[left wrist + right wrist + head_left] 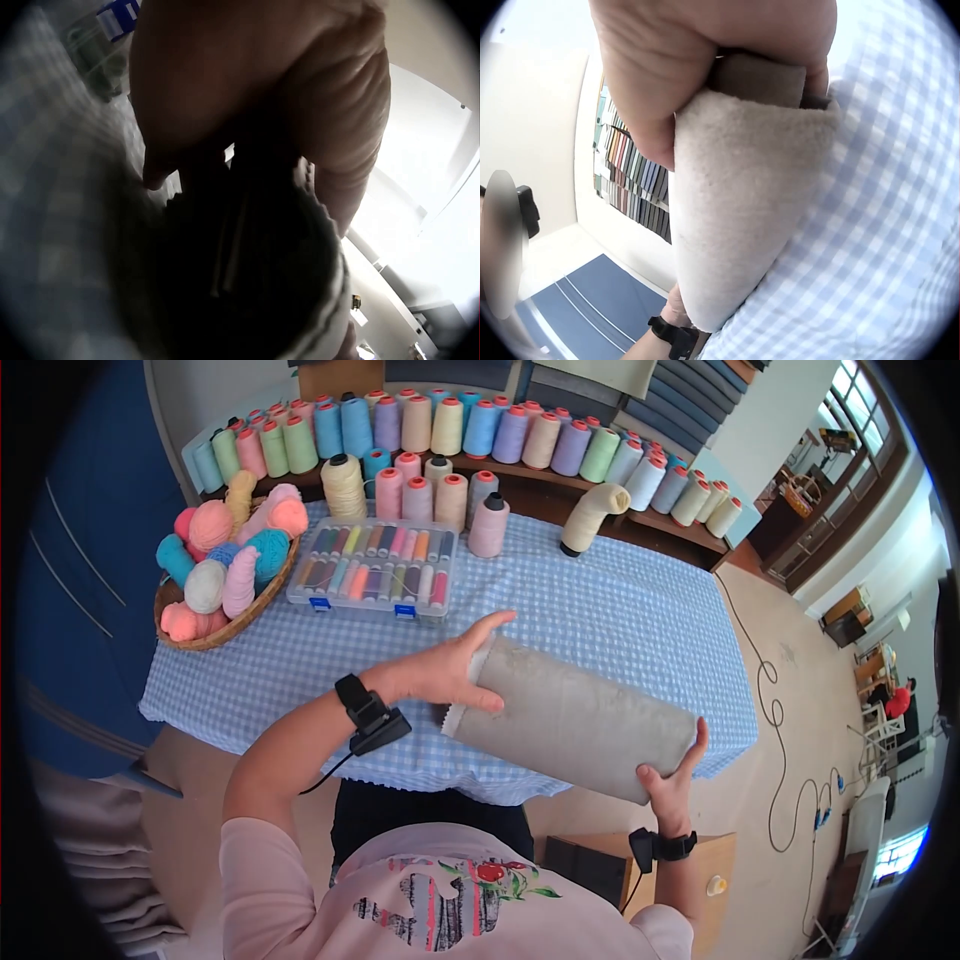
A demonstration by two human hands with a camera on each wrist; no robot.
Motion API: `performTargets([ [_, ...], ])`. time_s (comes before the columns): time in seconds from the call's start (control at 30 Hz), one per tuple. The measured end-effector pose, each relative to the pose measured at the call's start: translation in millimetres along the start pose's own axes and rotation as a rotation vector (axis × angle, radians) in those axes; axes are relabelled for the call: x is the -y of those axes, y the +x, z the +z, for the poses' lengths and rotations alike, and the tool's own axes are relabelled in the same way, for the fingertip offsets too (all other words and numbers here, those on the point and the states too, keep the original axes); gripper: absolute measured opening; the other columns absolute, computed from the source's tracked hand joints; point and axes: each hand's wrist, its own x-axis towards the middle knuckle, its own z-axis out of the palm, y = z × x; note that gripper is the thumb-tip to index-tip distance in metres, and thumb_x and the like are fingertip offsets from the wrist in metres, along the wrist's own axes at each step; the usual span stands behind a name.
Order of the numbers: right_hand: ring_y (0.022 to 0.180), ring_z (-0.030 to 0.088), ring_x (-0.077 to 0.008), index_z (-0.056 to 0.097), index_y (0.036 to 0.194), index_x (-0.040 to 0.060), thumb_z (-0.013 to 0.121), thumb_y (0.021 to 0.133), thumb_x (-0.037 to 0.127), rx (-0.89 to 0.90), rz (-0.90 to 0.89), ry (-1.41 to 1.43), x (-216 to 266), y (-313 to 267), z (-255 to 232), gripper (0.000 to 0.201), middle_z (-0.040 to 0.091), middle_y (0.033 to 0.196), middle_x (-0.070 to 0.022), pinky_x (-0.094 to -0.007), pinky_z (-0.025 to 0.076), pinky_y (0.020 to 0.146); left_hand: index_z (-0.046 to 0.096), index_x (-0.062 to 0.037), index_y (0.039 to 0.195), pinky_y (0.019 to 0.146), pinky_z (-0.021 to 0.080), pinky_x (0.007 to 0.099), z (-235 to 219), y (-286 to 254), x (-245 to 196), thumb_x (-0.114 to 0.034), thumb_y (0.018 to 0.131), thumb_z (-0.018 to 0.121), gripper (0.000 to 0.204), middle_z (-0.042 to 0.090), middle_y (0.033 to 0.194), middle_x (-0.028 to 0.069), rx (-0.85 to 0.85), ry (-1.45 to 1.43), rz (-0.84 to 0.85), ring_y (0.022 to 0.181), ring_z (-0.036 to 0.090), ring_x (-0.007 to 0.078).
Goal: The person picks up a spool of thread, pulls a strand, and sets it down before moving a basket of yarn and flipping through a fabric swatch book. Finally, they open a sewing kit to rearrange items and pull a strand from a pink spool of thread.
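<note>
A wide roll of grey fabric (575,715) slants across the front of the table, its left end higher than its right. My left hand (445,668) grips the left end, with the thumb lying over the front and the other fingers mostly hidden behind. A zigzag-cut edge (452,721) shows there, and the left wrist view looks into the roll's dark hollow end (247,262). My right hand (670,792) holds the lower right end between thumb and fingers. In the right wrist view an inner fold (759,79) pokes out of the roll under that hand.
On the blue checked tablecloth (620,605) stand a clear case of small thread spools (375,565), a basket of yarn balls (262,605), a pink cone (489,525) and a bent cream cone (595,518). Rows of thread cones line the curved shelf (560,478) behind.
</note>
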Motion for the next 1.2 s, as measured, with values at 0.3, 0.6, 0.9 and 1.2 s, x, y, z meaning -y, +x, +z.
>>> performTargets([
  [0.3, 0.113, 0.05, -0.027, 0.031, 0.138, 0.001, 0.073, 0.071, 0.026, 0.079, 0.399, 0.573, 55.8, 7.3, 21.6, 0.082, 0.049, 0.125, -0.0128, -0.041, 0.042, 0.096, 0.003, -0.0072, 0.148, 0.108, 0.024, 0.0346, -2.6, -59.4, -32.3, -0.019, 0.075, 0.075, 0.103, 0.025, 0.145, 0.0137, -0.374, -0.32, 0.157, 0.132, 0.027, 0.0222],
  [0.6, 0.115, 0.052, -0.0328, 0.039, 0.134, 0.0033, 0.069, 0.075, 0.033, 0.571, 0.884, 0.787, 68.9, -4.4, 120.2, 0.073, 0.051, 0.128, -0.0155, -0.0474, 0.044, 0.096, 0.012, -0.0086, 0.148, 0.104, 0.032, 0.0325, -14.5, -194.5, -11.0, -0.029, 0.086, 0.06, 0.081, 0.037, 0.139, 0.0094, -0.619, -0.749, -0.14, 0.124, 0.041, 0.0193],
  [0.9, 0.115, 0.052, -0.0274, 0.039, 0.134, 0.0034, 0.061, 0.083, 0.029, 0.815, 1.037, 0.88, 138.6, -8.0, 278.6, 0.061, 0.051, 0.128, -0.013, -0.0421, 0.043, 0.097, 0.028, -0.0074, 0.142, 0.102, 0.037, 0.0418, 61.8, -259.9, 18.9, -0.04, 0.093, 0.05, 0.063, 0.039, 0.141, 0.0117, -1.078, -0.937, 0.649, 0.129, 0.039, 0.0252],
  [1.2, 0.121, 0.043, -0.0182, 0.027, 0.136, 0.0029, 0.066, 0.086, 0.02, 1.217, 0.411, 0.641, 138.7, -51.5, 389.8, 0.066, 0.043, 0.131, -0.0077, -0.0359, 0.039, 0.099, 0.036, -0.0038, 0.135, 0.101, 0.037, 0.0452, 65.4, -345.3, 65.6, -0.036, 0.09, 0.049, 0.057, 0.046, 0.134, 0.0123, -1.634, -1.253, 0.39, 0.123, 0.044, 0.029],
])
